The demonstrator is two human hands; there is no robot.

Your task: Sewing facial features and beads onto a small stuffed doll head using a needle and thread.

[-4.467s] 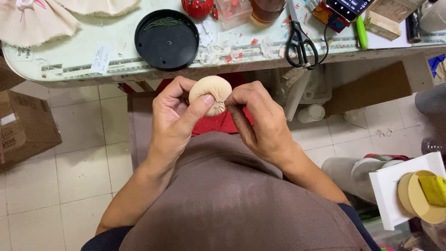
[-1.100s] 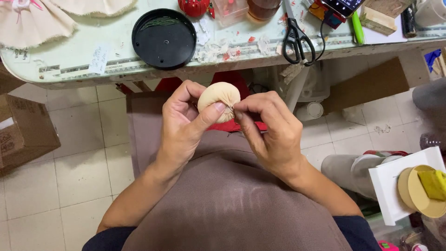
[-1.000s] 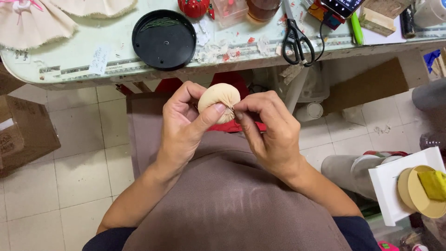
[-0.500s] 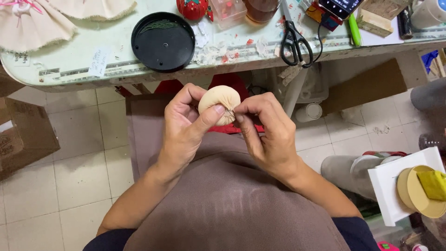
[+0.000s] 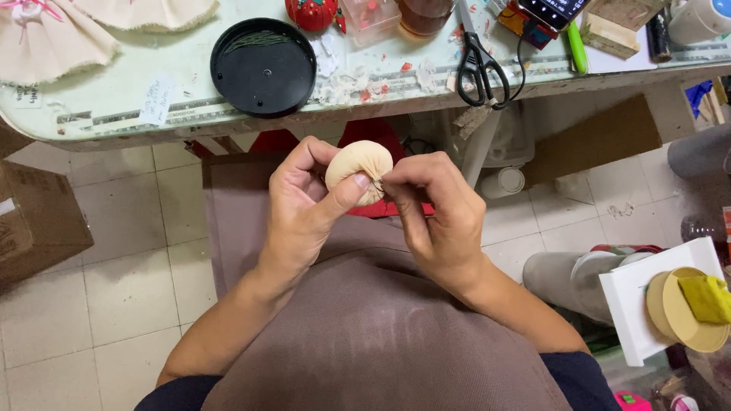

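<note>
The left hand (image 5: 304, 205) is cradling a small stuffed cream fabric ball (image 5: 359, 169) above the lap, just below the near edge of the bench (image 5: 91, 122); its fingers are curling around the ball's far side while the thumb is pressing across the ball's lower front, so the ball is sitting gripped between thumb and fingers. The right hand (image 5: 438, 221) is meeting it from the right, its thumb and forefinger pinching together at the ball's lower right edge where the fabric is gathering; whatever thin item they are pinching there is too small to tell. Both hands are touching the ball, and the two thumbs are lying just beside each other. A brown apron (image 5: 365, 335) is covering the lap beneath the hands, and a red cloth (image 5: 396, 207) is showing behind them. On the bench, a round black lid (image 5: 263, 68) is lying well above the ball, black-handled scissors (image 5: 481, 67) are resting to the right, and a red pincushion (image 5: 312, 11) is sitting at the far edge. A cardboard box (image 5: 34, 221) is standing on the tiled floor at the left.
</note>
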